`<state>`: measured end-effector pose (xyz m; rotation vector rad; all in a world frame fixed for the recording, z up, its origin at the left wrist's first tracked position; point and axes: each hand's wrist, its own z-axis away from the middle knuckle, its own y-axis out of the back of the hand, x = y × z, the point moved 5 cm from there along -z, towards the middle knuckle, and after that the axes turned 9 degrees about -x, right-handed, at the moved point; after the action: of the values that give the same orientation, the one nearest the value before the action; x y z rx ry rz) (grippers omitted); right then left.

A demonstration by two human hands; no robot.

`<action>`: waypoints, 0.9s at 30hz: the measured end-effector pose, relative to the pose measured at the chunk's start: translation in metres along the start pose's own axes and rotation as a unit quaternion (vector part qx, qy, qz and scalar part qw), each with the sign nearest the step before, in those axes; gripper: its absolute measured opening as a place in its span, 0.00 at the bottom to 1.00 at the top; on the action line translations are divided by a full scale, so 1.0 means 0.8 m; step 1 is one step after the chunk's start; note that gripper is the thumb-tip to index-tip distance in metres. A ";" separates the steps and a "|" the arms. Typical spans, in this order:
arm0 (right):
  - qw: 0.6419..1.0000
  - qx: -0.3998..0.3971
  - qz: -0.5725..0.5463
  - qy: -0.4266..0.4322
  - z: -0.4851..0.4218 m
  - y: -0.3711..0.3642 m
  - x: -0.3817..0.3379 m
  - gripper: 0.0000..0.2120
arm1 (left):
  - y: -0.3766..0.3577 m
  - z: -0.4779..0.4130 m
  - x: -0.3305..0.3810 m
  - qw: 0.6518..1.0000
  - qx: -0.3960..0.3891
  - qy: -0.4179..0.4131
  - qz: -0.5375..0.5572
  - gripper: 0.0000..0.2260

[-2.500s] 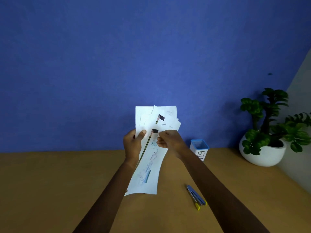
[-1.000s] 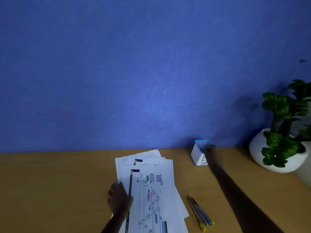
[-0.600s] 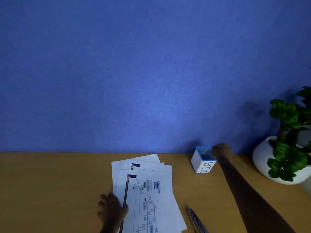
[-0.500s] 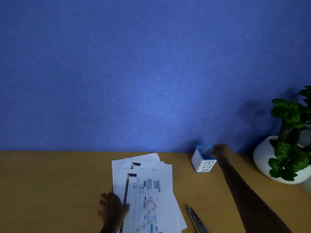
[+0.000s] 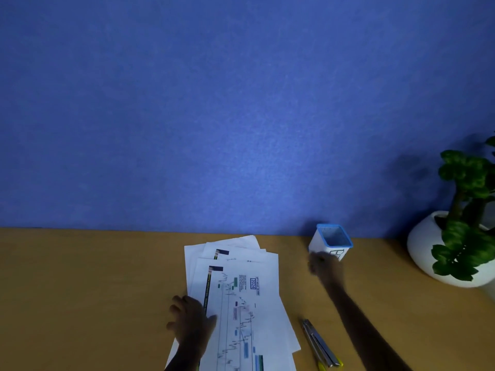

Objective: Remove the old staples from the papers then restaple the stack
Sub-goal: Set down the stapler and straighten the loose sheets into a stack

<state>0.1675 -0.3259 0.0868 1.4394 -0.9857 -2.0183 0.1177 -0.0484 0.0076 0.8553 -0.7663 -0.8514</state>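
Several papers, edges askew

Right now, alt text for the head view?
A person's left hand rests on the left edge of fanned papers on a wooden desk. The right hand, blurred, is at the near side of a white bin with a blue rim. A stapler lies right of the papers; a potted plant stands far right.

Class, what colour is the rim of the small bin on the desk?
Light blue, on a white bin; it shows best in the head view.
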 end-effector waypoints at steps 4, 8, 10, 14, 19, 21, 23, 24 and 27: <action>0.992 -0.107 0.068 -0.016 0.020 -0.102 0.018 0.15 | 0.001 -0.003 0.000 1.000 -0.014 0.024 0.006 0.36; 0.988 -0.119 0.089 -0.034 0.053 -0.141 0.009 0.29 | 0.005 -0.008 0.002 0.995 -0.055 0.048 0.066 0.39; 0.988 -0.117 0.093 -0.046 0.055 -0.146 0.006 0.33 | 0.007 -0.009 0.006 0.991 -0.061 0.039 0.113 0.38; 0.987 -0.123 0.066 -0.080 0.049 -0.135 0.010 0.35 | 0.007 -0.015 0.007 0.968 -0.103 0.010 0.230 0.41; 0.986 -0.123 0.030 -0.107 0.045 -0.130 0.022 0.33 | 0.014 -0.023 0.004 0.942 -0.096 0.004 0.323 0.23; 0.987 -0.122 0.012 -0.108 0.046 -0.132 0.024 0.32 | 0.016 -0.024 0.004 0.948 -0.094 0.001 0.304 0.15; 0.986 -0.121 -0.008 -0.112 0.046 -0.134 0.029 0.31 | 0.015 -0.026 -0.001 0.956 -0.101 0.014 0.273 0.13; 0.986 -0.121 -0.027 -0.115 0.045 -0.134 0.031 0.30 | 0.015 -0.027 -0.005 0.960 -0.106 0.022 0.259 0.16; 0.981 -0.111 -0.101 -0.123 0.043 -0.135 0.040 0.27 | 0.012 -0.030 -0.010 0.954 -0.092 0.006 0.285 0.23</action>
<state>0.1274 -0.2708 -0.0096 1.2333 -0.7008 -2.4143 0.1374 -0.0300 0.0038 0.4337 -0.8512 -0.3924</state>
